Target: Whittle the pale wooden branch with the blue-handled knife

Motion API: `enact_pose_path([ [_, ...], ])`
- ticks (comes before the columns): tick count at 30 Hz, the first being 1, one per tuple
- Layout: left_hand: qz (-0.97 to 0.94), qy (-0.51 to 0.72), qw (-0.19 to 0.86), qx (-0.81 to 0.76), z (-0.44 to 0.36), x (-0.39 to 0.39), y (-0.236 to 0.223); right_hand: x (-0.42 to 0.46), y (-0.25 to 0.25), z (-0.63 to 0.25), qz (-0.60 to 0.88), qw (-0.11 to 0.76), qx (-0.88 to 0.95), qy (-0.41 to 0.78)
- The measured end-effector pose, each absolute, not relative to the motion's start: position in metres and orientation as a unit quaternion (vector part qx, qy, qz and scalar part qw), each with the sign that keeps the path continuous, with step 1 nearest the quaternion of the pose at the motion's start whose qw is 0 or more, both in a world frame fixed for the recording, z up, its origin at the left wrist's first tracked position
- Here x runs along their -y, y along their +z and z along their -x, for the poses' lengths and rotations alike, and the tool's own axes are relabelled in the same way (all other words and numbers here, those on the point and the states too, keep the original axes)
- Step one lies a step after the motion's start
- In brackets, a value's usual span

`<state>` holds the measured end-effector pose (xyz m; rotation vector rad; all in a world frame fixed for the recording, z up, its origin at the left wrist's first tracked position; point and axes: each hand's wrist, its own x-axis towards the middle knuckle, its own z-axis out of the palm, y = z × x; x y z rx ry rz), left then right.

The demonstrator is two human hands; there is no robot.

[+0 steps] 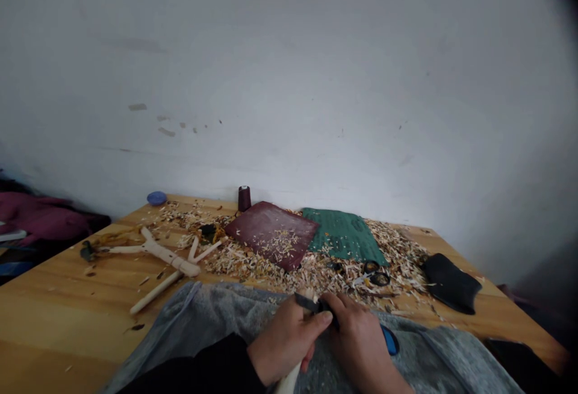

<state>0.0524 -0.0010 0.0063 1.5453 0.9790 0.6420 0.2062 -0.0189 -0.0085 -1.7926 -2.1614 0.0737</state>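
Note:
My left hand [280, 338] is closed around a pale peeled wooden stick [289, 380]. The stick's upper end shows just above my fingers, and its lower part runs out of the picture. A knife [306, 303] with a dark blade lies across that upper end, and my right hand [360, 341] is wrapped round its handle. The handle's blue and black end sticks out behind my right hand. My left thumb reaches over to the knife near the right fingers. Beneath both hands lies a grey cloth [217, 315]; exactly where the edge meets the wood is hidden.
Wood shavings [262, 273] cover much of the wooden table [58, 315]. Forked peeled branches [167, 255] lie left. Maroon [257, 228] and green sheets [343, 234], a thread spool [244, 199] and a blue dish [156, 198] are at the back. Scissors [379, 278] and a black piece [451, 282] lie right.

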Motion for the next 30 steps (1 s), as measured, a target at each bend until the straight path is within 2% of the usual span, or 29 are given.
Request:
enact_pose_path([
  [14, -0.651, 0.268, 0.538, -0.464, -0.058, 0.006, 0.006, 0.023, -0.008, -0.201, 0.657, 0.076, 0.742, -0.111],
  [30, -0.661, 0.259, 0.511, -0.484, -0.059, 0.008, 0.018, 0.023, -0.01, -0.199, 0.652, 0.088, 0.734, -0.168],
])
